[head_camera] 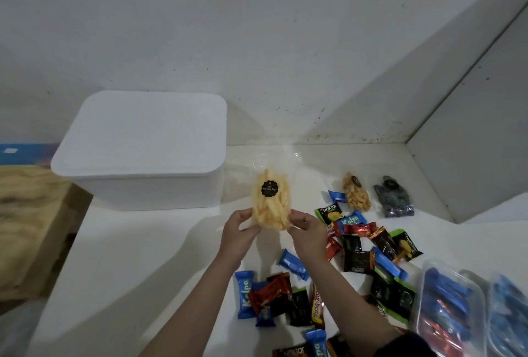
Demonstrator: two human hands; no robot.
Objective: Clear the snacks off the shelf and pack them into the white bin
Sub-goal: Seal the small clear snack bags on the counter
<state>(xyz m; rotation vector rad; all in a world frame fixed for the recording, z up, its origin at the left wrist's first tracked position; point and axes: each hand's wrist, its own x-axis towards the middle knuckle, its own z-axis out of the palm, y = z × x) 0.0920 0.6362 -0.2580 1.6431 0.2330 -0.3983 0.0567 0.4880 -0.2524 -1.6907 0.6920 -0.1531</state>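
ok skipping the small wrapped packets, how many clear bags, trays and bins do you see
clear bags: 3 (stick bag held by left hand and right hand; pale bag; dark bag)
clear trays: 2 (near tray; edge tray)
white bin: 1
total: 6

Left of hands: bare shelf top, free passage.
Back left: white bin, lid on, blocks entry.
Right: scattered snack packets, clear trays crowd surface.
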